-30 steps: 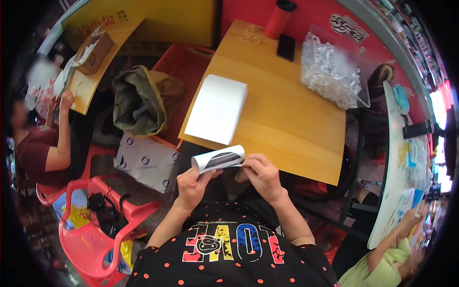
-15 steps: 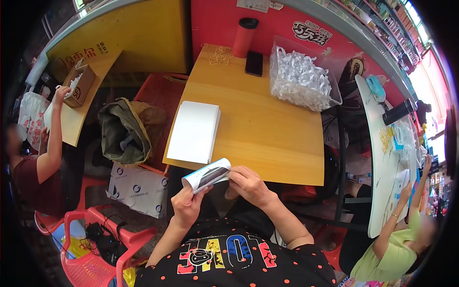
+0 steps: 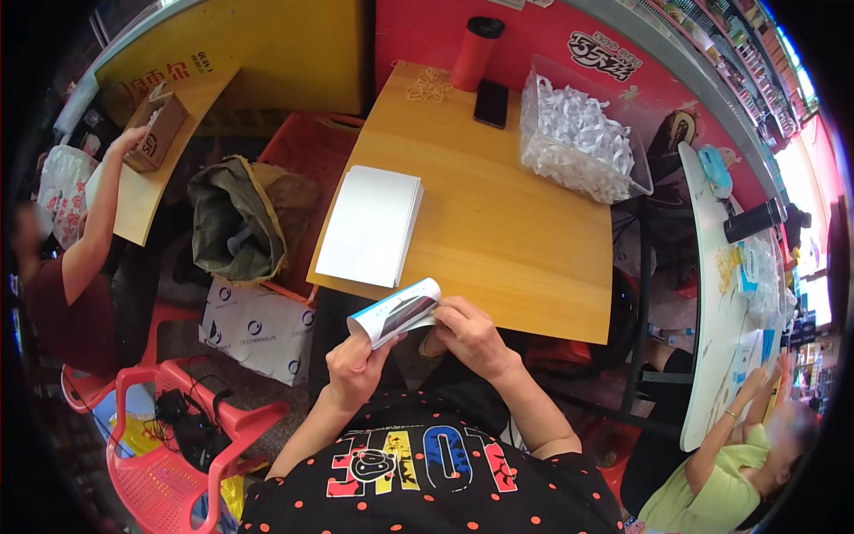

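Note:
A printed sheet of paper (image 3: pixel 398 311), white with blue and dark grey, is curled over into a loose roll just off the table's near edge. At its lower left end, my left hand (image 3: pixel 356 367) grips it from below. The fingers of my right hand (image 3: pixel 469 336) are closed on its right edge. A stack of white sheets (image 3: pixel 366 227) lies on the wooden table (image 3: pixel 516 254), just beyond the curled sheet.
A clear bin (image 3: pixel 583 142) of white paper strips, a red tumbler (image 3: pixel 477 53), a black phone (image 3: pixel 490 104) and rubber bands (image 3: pixel 429 84) are on the table. An open sack (image 3: pixel 236 222) and a pink chair (image 3: pixel 169 436) stand left. People sit at both sides.
My hands still hold the curled sheet, whose lower edge now opens out more. The view has shifted slightly. The person at the right has lowered a raised hand.

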Demonstrator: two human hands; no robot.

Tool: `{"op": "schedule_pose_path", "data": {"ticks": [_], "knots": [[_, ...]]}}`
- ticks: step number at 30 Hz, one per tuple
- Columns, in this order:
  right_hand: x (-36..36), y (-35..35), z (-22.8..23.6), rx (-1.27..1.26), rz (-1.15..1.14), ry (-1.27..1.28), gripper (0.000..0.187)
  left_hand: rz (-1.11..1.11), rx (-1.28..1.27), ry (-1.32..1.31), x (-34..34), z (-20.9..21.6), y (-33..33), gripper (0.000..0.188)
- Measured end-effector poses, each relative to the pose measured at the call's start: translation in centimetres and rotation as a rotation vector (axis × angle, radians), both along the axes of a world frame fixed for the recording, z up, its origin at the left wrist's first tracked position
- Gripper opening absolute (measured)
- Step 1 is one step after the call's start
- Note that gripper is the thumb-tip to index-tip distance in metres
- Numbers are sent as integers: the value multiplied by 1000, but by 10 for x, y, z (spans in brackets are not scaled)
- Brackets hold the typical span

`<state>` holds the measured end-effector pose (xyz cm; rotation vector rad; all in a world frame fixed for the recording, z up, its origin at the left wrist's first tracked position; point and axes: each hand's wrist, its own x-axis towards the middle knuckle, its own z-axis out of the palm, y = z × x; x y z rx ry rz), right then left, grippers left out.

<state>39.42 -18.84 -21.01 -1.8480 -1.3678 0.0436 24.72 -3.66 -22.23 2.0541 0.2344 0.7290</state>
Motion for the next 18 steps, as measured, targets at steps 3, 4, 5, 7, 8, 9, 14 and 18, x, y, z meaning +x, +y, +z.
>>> {"op": "schedule_pose_path", "data": {"ticks": [3, 4, 5, 7, 8, 9, 14, 18], "knots": [[0, 0, -4, 8, -18, -3, 22, 13, 21, -5, 1, 1, 1, 21], [0, 0, -5, 9, -25, -2, 21, 17, 32, -10, 2, 2, 1, 21], [0, 0, -7, 10, -32, 0, 21, 36, 53, -22, 3, 1, 2, 20], [0, 1, -8, 27, -52, 1, 20, 75, 96, -48, 4, -1, 4, 21], [1, 1, -7, 44, -67, 2, 20, 72, 101, -59, 5, -2, 5, 21], [1, 2, -6, 62, -82, 4, 20, 68, 108, -69, 6, -2, 6, 21], [7, 4, -11, 116, -50, -7, 21, 29, 116, -9, 3, -4, 8, 16], [8, 7, -19, 157, -72, 20, 23, 45, 143, -6, 3, -5, 8, 16]]}}
